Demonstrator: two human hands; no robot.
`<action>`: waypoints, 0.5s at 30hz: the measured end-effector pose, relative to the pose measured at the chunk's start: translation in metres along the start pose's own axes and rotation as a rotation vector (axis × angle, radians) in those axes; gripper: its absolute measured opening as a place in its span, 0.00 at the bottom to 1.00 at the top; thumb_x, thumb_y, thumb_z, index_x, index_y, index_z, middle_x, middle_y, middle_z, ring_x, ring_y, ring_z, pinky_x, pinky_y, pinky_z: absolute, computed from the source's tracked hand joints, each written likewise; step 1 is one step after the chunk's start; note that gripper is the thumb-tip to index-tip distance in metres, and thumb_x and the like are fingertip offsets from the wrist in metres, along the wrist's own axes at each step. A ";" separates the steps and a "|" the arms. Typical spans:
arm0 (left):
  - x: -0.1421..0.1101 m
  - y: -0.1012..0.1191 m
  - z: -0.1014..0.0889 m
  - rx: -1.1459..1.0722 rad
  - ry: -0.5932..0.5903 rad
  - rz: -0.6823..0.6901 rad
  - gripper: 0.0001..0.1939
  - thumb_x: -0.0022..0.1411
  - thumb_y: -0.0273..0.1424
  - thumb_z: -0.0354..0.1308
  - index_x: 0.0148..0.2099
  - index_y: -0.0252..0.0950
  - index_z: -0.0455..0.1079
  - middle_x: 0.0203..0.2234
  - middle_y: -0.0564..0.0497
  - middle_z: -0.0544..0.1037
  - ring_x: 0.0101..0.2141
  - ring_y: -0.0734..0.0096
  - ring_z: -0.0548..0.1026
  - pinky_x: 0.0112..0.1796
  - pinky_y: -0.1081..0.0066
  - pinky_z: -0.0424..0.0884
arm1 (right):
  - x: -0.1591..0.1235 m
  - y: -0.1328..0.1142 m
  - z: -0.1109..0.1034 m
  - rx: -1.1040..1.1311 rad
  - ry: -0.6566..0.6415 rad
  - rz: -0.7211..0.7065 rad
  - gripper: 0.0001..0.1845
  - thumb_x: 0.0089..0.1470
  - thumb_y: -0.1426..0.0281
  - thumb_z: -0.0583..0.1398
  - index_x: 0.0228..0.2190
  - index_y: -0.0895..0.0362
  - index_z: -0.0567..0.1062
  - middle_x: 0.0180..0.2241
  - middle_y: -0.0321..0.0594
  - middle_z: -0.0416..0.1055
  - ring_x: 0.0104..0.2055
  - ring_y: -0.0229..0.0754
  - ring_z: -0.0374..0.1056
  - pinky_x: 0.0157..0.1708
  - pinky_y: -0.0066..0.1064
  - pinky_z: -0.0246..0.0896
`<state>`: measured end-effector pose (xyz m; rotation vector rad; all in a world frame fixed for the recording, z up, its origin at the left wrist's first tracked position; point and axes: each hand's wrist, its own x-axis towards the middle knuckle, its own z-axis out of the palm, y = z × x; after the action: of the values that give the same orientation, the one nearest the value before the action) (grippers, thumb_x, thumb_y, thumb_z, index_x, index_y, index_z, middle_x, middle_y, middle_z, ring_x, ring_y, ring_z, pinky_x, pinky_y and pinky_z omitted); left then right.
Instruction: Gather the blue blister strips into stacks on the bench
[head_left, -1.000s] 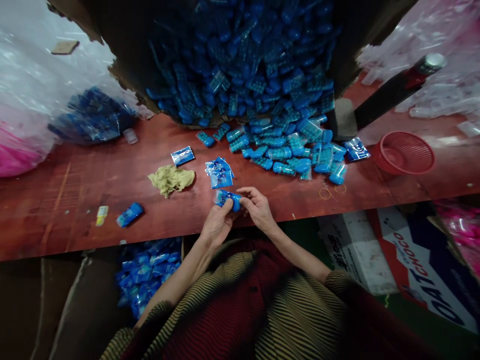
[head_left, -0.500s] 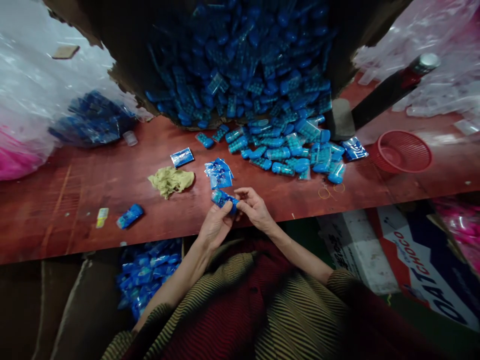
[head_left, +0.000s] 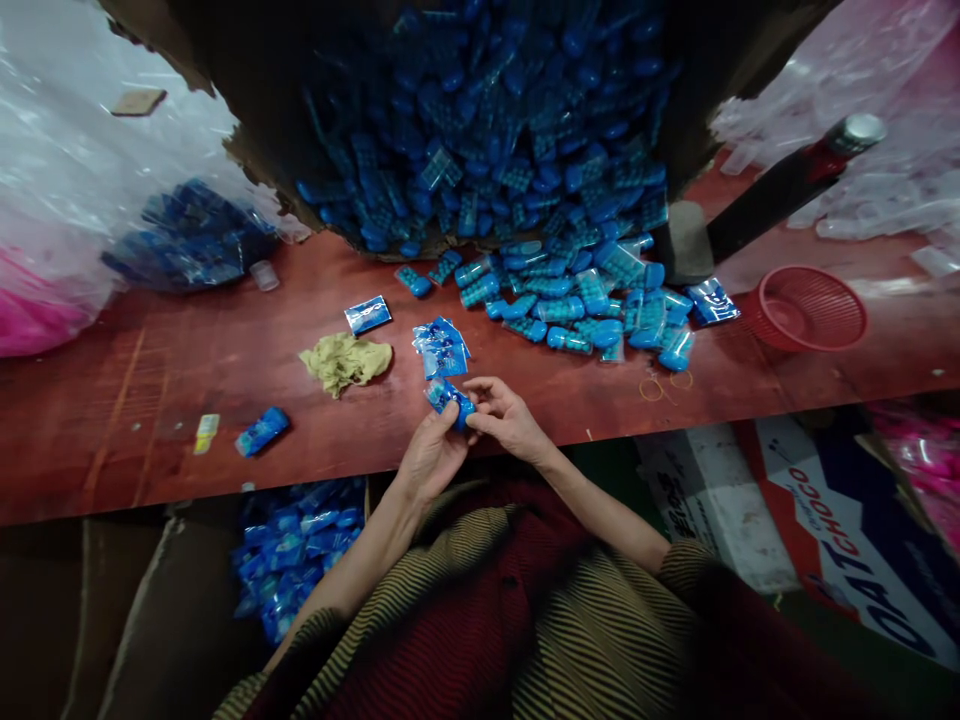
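Note:
My left hand point(head_left: 431, 455) and my right hand point(head_left: 506, 418) meet at the near edge of the red table point(head_left: 150, 400). Both pinch one small blue packet point(head_left: 448, 398) between their fingertips. Just beyond it lies a small stack of flat blue sachets point(head_left: 441, 346). A single sachet point(head_left: 367, 314) lies further left. A heap of blue capsule-shaped pieces point(head_left: 585, 295) spills onto the table from a large cardboard box point(head_left: 480, 130) at the back.
A crumpled yellowish cloth point(head_left: 345, 360) lies left of the sachets. One blue piece point(head_left: 261, 431) sits near the table's left front. A red mesh basket point(head_left: 806, 308) stands at right, with a dark bottle point(head_left: 780, 185) behind it. Below the table, a box holds blue packets point(head_left: 292, 545).
The hands have drawn slightly closer together over the blue packet, which has turned a little between the fingers. Nothing else on the table has moved.

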<state>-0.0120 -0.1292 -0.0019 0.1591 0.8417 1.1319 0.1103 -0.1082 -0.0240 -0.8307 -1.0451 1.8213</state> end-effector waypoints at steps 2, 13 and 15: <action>-0.001 -0.001 -0.001 -0.001 0.033 -0.010 0.06 0.57 0.29 0.59 0.35 0.30 0.71 0.28 0.49 0.76 0.28 0.75 0.72 0.27 0.75 0.67 | -0.002 0.005 0.003 -0.087 0.034 -0.046 0.19 0.47 0.70 0.62 0.43 0.53 0.68 0.27 0.28 0.64 0.21 0.28 0.63 0.23 0.22 0.67; -0.007 0.014 -0.017 0.117 0.008 0.027 0.12 0.47 0.32 0.67 0.32 0.30 0.72 0.25 0.51 0.75 0.26 0.75 0.71 0.30 0.73 0.70 | 0.000 0.013 0.009 -0.215 0.057 -0.151 0.07 0.50 0.66 0.62 0.26 0.56 0.70 0.31 0.34 0.67 0.26 0.33 0.67 0.27 0.28 0.68; -0.007 0.014 -0.018 0.102 0.063 0.041 0.12 0.44 0.32 0.68 0.30 0.31 0.71 0.26 0.52 0.76 0.27 0.76 0.72 0.34 0.73 0.71 | 0.000 0.011 0.011 -0.462 0.069 -0.345 0.06 0.54 0.68 0.59 0.26 0.56 0.71 0.31 0.36 0.67 0.32 0.35 0.67 0.34 0.30 0.67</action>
<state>-0.0352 -0.1341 -0.0031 0.2273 0.9572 1.1378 0.0967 -0.1148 -0.0291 -0.9055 -1.4907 1.2713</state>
